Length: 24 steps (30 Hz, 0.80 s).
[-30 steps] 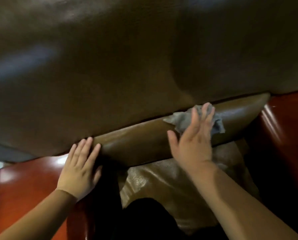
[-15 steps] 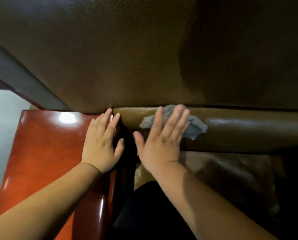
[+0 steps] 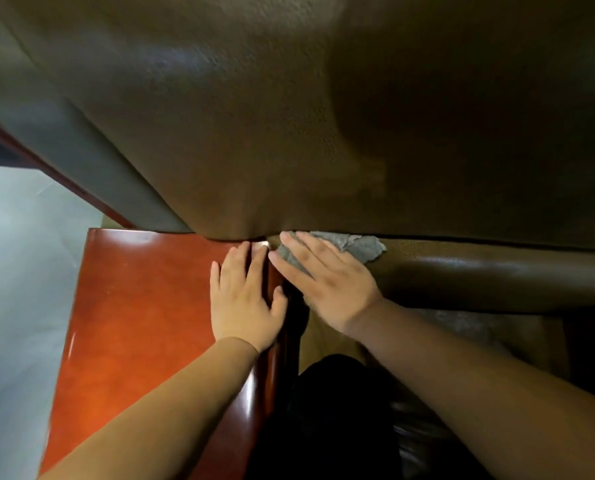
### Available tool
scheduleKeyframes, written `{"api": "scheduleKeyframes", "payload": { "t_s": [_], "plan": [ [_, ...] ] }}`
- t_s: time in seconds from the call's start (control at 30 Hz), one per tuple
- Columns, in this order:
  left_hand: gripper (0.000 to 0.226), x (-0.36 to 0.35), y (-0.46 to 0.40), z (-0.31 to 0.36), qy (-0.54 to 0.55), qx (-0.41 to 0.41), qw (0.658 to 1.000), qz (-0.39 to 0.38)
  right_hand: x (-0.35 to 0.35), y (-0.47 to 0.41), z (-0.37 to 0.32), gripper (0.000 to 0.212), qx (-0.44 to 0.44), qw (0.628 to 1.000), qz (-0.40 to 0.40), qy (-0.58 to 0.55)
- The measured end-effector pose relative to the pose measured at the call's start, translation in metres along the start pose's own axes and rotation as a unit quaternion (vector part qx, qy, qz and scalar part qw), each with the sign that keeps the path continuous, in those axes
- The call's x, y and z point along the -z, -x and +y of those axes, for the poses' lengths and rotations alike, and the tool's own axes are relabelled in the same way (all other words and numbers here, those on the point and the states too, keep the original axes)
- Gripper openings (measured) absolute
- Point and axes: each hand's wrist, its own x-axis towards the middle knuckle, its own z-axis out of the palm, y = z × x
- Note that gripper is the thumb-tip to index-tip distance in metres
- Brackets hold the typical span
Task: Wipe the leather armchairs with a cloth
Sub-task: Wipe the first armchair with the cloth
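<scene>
The grey cloth (image 3: 351, 245) lies crumpled at the centre of the frame, on the rounded leather roll (image 3: 479, 275) where it meets the big brown backrest (image 3: 254, 133) that fills the whole upper half. My right hand (image 3: 327, 285) presses flat on the cloth with fingers straight and spread, fingertips pointing toward the upper left, right at the seam under the backrest; part of the cloth sticks out to the right of my fingers. My left hand (image 3: 244, 299) rests just beside it, to the left, palm down and fingers straight on the glossy red-brown wooden armrest (image 3: 143, 306), its fingertips reaching the armrest's far inner corner. The two hands sit close together, nearly touching at the fingertips, with a dark gap between the thumbs. Pale floor (image 3: 19, 271) shows at the left edge, and my dark-clothed lap (image 3: 323, 427) at the bottom centre.
</scene>
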Motion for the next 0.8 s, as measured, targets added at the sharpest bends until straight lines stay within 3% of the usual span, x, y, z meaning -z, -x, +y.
{"api": "scheduleKeyframes", "payload": {
  "t_s": [0.07, 0.17, 0.3, 0.47, 0.67, 0.8],
  "plan": [
    [0.078, 0.000, -0.001, 0.000, 0.003, 0.005, 1.000, -0.008, 0.005, 0.000, 0.011, 0.054, 0.014, 0.999, 0.003, -0.049],
    [0.080, -0.001, -0.003, -0.002, 0.003, -0.002, 1.000, -0.023, 0.012, 0.002, 0.028, 0.065, 0.022, 0.997, -0.053, -0.059],
    [0.087, -0.007, -0.006, -0.004, -0.016, -0.011, 0.999, -0.037, 0.007, -0.005, 0.022, 0.039, -0.012, 0.996, -0.010, -0.084],
    [0.089, -0.012, -0.007, -0.002, -0.027, -0.026, 0.999, -0.017, 0.010, -0.011, 0.013, 0.023, -0.026, 0.996, 0.008, -0.090],
    [0.094, -0.018, -0.006, 0.000, -0.041, -0.028, 0.999, 0.003, 0.035, 0.003, 0.005, 0.023, -0.093, 0.985, -0.074, -0.122],
    [0.091, -0.014, -0.005, 0.007, -0.054, -0.019, 0.998, 0.009, 0.041, 0.031, 0.007, 0.034, -0.184, 0.947, -0.180, -0.193]
  ]
}}
